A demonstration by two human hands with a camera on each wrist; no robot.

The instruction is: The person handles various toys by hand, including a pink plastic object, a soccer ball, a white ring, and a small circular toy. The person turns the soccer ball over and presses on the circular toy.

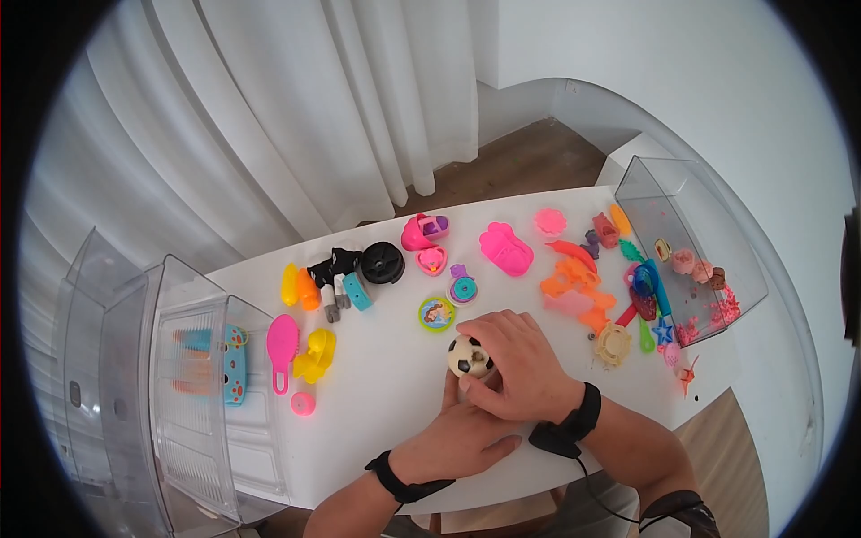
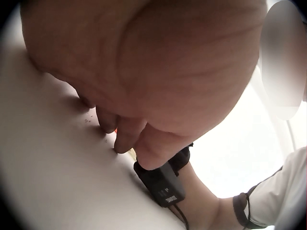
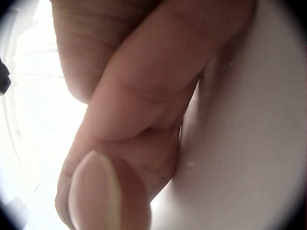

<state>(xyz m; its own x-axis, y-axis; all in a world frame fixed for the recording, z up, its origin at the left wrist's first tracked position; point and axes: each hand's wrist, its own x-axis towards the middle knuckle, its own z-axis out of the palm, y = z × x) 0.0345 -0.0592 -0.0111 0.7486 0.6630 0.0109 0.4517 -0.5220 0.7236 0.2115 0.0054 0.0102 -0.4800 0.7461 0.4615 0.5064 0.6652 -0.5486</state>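
A small black-and-white toy soccer ball with a brownish spot on it is low over the white table. My right hand grips it, fingers over the far side and thumb at the near side. My left hand lies across under the right one, with one finger reaching up to the ball's lower left edge and its thumb pointing right. The right hand hides most of the left fingers. In the wrist views, the left palm and right-hand fingers fill the picture close to the tabletop; the ball does not show.
Beyond the ball lie a green round toy and a pink tray. Yellow ducks and a pink hairbrush lie left, before clear bins. Several small toys surround a clear box on the right.
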